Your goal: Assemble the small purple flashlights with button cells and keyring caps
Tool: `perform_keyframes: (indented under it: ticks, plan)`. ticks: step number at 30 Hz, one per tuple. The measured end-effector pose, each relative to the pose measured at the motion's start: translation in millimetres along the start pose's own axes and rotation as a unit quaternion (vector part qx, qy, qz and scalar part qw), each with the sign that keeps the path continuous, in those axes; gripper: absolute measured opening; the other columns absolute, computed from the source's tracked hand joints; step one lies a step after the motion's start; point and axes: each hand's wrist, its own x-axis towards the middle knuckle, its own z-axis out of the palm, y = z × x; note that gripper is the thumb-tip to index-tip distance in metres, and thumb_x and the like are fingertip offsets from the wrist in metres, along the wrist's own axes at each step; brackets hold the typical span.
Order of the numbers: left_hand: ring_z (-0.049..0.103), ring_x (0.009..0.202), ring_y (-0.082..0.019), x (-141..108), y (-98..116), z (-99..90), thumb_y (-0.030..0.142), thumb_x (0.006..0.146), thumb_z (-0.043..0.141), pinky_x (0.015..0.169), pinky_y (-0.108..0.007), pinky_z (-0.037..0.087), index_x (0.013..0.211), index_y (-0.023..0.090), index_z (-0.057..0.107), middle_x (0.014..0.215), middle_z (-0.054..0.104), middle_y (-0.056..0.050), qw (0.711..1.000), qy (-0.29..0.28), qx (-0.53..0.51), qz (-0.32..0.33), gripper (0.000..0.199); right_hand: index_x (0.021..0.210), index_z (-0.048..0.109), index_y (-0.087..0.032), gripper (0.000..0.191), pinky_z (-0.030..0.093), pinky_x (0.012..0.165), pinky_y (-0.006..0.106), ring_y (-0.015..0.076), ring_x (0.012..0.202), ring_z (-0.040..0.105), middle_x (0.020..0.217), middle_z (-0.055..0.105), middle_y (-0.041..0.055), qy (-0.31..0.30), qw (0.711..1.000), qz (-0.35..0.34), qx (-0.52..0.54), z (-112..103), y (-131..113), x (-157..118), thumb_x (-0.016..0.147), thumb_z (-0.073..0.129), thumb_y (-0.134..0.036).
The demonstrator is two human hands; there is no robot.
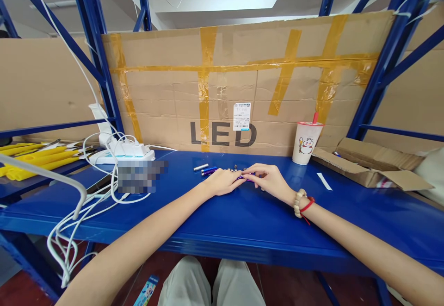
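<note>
Both hands meet over the blue shelf top. My right hand (268,180) is closed in a pinch on a slim, shiny purple pen (250,177), its fingertips touching those of my left hand. My left hand (222,182) is closed around the pen's other end, which the fingers mostly hide. Just behind my left hand lie several pen-like barrels, among them a silver tube (200,167) and a dark blue-purple barrel (208,171). A few small dark parts (236,167) stand close behind the fingers, too small to name.
A paper cup (306,144) with a red straw stands back right, near a white strip (324,181) and an open cardboard box (373,165). At left are a power strip (128,151), tangled white cables (113,185) and yellow-handled tools (45,160). A cardboard wall (166,107) closes the back.
</note>
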Motion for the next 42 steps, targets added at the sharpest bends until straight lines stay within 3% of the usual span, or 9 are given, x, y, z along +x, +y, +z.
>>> perform_keyframes:
  ticks: [10,14,20,30,37,42]
  plan:
    - [0.067,0.087,-0.024,0.0,-0.2,0.4,0.037,0.099,0.029,0.067,-0.029,0.05,0.118,0.017,0.05,0.099,0.069,-0.008,1.0,0.002,0.0,0.005,0.035,0.084,0.068,-0.018,0.037,0.046,0.051,0.025,0.0103,0.049,0.058,0.084,0.069,0.0042,-0.01,0.994,0.016,-0.111,-0.1,0.2,-0.2,0.085,0.051,-0.051]
    - [0.067,0.086,-0.024,0.7,-0.7,1.1,0.037,0.099,0.029,0.066,-0.028,0.05,0.116,0.017,0.051,0.096,0.07,-0.007,1.0,0.005,0.002,0.006,0.035,0.072,0.065,-0.021,0.032,0.038,0.053,0.026,0.0159,0.057,0.06,0.07,0.068,0.0024,-0.018,0.976,0.049,-0.212,-4.7,-1.0,0.5,0.087,0.049,-0.044]
    - [0.068,0.084,-0.024,1.7,-2.0,2.7,0.039,0.098,0.029,0.065,-0.028,0.05,0.104,0.017,0.055,0.091,0.07,-0.007,1.0,0.004,0.005,0.009,0.035,0.058,0.059,-0.02,0.03,0.027,0.046,0.025,0.0178,0.054,0.059,0.063,0.067,0.0028,-0.075,0.951,0.089,-0.286,-9.6,11.9,0.5,0.081,0.057,-0.039]
    - [0.067,0.084,-0.023,1.0,-1.3,1.2,0.036,0.097,0.032,0.065,-0.027,0.049,0.104,0.018,0.055,0.09,0.07,-0.006,1.0,-0.001,-0.003,0.01,0.03,0.063,0.058,-0.02,0.028,0.038,0.054,0.024,0.0131,0.055,0.056,0.062,0.065,-0.0001,-0.136,0.964,0.033,-0.226,-5.2,9.5,0.1,0.084,0.051,-0.036]
    - [0.067,0.086,-0.024,1.2,-1.5,1.3,0.036,0.097,0.032,0.064,-0.027,0.049,0.104,0.017,0.055,0.092,0.069,-0.006,1.0,-0.001,-0.001,0.011,0.03,0.061,0.056,-0.018,0.031,0.037,0.051,0.022,0.0116,0.053,0.052,0.059,0.062,-0.0002,-0.137,0.972,0.002,-0.188,-4.7,11.6,-0.3,0.085,0.05,-0.036]
    - [0.066,0.088,-0.022,1.2,-1.4,0.7,0.036,0.097,0.032,0.065,-0.026,0.048,0.104,0.019,0.055,0.096,0.069,-0.005,1.0,-0.001,-0.005,0.015,0.029,0.072,0.062,-0.018,0.024,0.042,0.056,0.023,0.0124,0.057,0.055,0.067,0.064,0.001,-0.138,0.977,-0.019,-0.164,-4.9,14.0,-0.1,0.085,0.052,-0.036]
